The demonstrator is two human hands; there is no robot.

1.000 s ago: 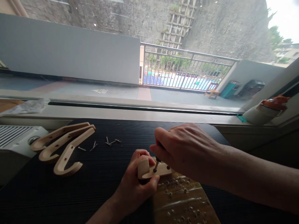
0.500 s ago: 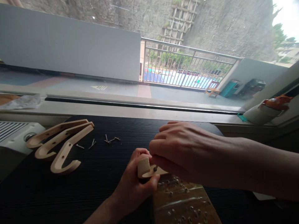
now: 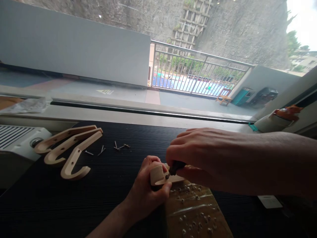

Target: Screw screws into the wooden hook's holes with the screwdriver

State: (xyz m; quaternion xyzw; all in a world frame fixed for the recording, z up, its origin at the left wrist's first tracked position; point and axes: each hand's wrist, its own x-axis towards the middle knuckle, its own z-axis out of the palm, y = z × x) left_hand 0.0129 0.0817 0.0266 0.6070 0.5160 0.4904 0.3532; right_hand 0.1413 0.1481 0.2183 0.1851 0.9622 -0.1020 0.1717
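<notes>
My left hand (image 3: 143, 188) is closed around a pale wooden hook (image 3: 156, 176), its curled end toward me. The hook lies over the far end of a tape-covered wooden board (image 3: 195, 211) dotted with screw holes. In my right hand (image 3: 195, 153) is a screwdriver (image 3: 176, 167) with a dark handle, mostly hidden by the fingers. Its tip meets a screw (image 3: 167, 176) in the hook. Three more wooden hooks (image 3: 74, 163) lie side by side at the left, and several loose screws (image 3: 119, 147) are scattered beside them.
The black table (image 3: 104, 205) meets a window sill (image 3: 119, 116) at its far edge. A white slatted unit (image 3: 17, 140) stands at the left. A pot with an orange figure (image 3: 272, 120) sits on the sill at the right. A white flat object (image 3: 269, 201) lies under my right forearm.
My right hand has lifted and shifted slightly right, so the screwdriver's dark handle now shows. My left hand still grips the hook. The whole view has shifted a little.
</notes>
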